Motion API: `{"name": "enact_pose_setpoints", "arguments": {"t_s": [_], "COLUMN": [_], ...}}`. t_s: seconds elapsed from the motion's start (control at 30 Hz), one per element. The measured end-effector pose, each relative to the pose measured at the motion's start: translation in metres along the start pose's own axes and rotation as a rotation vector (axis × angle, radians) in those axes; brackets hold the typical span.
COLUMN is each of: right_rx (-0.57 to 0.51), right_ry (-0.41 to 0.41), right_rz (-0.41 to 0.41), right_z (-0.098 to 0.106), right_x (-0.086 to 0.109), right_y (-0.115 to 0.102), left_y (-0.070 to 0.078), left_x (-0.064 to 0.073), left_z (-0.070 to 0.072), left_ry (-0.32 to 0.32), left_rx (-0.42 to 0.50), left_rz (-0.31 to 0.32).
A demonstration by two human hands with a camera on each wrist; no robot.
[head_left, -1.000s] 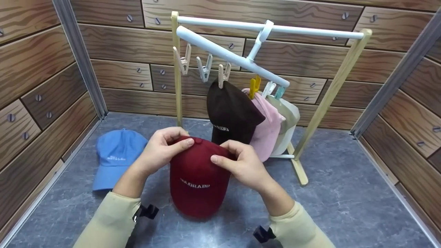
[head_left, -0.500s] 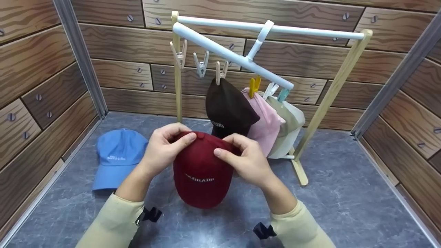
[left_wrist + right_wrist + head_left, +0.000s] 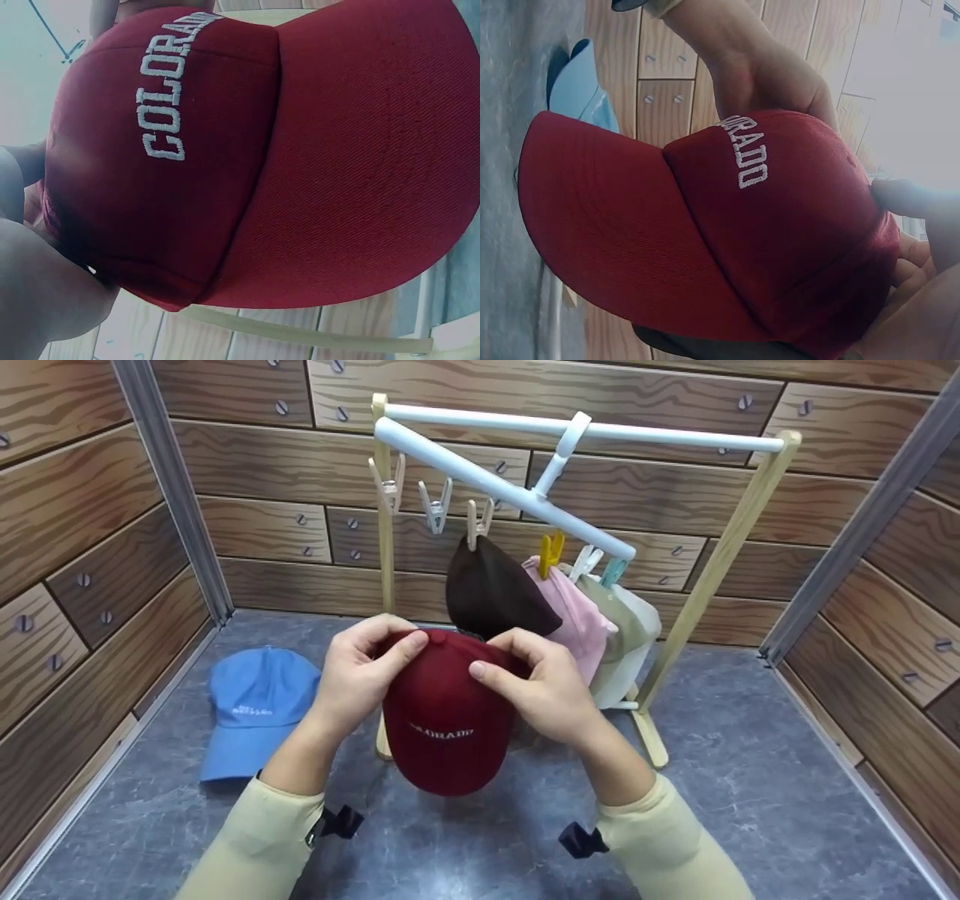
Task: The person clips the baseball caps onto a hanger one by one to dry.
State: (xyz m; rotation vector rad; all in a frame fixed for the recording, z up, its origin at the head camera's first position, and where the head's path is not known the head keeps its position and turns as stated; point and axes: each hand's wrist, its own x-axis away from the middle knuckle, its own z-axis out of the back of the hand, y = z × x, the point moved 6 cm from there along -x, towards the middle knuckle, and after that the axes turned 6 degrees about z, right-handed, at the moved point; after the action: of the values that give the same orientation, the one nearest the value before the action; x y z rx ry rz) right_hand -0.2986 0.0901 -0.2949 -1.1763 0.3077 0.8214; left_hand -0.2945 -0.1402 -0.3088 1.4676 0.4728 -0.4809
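Observation:
A dark red baseball cap [image 3: 450,697] with white COLORADO lettering hangs brim-down between the two hands, above the floor. My left hand [image 3: 360,675] pinches the top of its crown on the left, thumb in front. On the other side of the crown, my right hand [image 3: 544,686] pinches the fabric the same way. The lettering and brim fill much of the left wrist view, where the cap [image 3: 225,165] hides most of the background. Just behind it a black cap [image 3: 499,589] hangs from a beige clothespin [image 3: 478,523], its lower part covered by the red cap.
A tilted white hanger bar [image 3: 495,484] hooks over a rack rail [image 3: 675,435]. Left on the bar are a beige clothespin [image 3: 388,489] and a grey clothespin [image 3: 435,508], holding nothing. Pink [image 3: 577,607] and pale caps [image 3: 634,630] hang right. A blue cap [image 3: 259,705] lies on the floor.
Both hands have raised the red cap and carried it slightly right, toward the rack. The hanger bar has tilted a little further down on its right side. The head view has shifted slightly.

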Motion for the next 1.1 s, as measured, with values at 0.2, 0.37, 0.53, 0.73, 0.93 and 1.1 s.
{"name": "enact_pose_setpoints", "arguments": {"t_s": [0.2,0.37,0.53,0.73,0.93,1.1], "right_rx": [0.034,0.045,0.050,0.080,0.099,0.111], "right_ry": [-0.009,-0.016,-0.025,-0.028,-0.045,-0.066], "right_rz": [0.034,0.044,0.058,0.082,0.087,0.089], "right_z": [0.005,0.009,0.012,0.016,0.021,0.022], "right_x": [-0.011,-0.018,-0.023,-0.029,-0.036,-0.042], "right_y": [-0.008,-0.016,-0.023,-0.032,-0.038,-0.043], "left_y": [0.009,0.016,0.023,0.030,0.035,0.039], "left_x": [-0.007,-0.012,-0.017,-0.022,-0.029,-0.033], "left_z": [0.002,0.002,0.000,-0.001,-0.003,-0.002], "left_ry": [0.024,0.030,0.035,0.036,0.035,0.036], "left_rx": [-0.018,-0.009,0.027,0.071,0.090,0.095], "left_rz": [-0.028,-0.037,-0.034,-0.035,-0.051,-0.061]}}
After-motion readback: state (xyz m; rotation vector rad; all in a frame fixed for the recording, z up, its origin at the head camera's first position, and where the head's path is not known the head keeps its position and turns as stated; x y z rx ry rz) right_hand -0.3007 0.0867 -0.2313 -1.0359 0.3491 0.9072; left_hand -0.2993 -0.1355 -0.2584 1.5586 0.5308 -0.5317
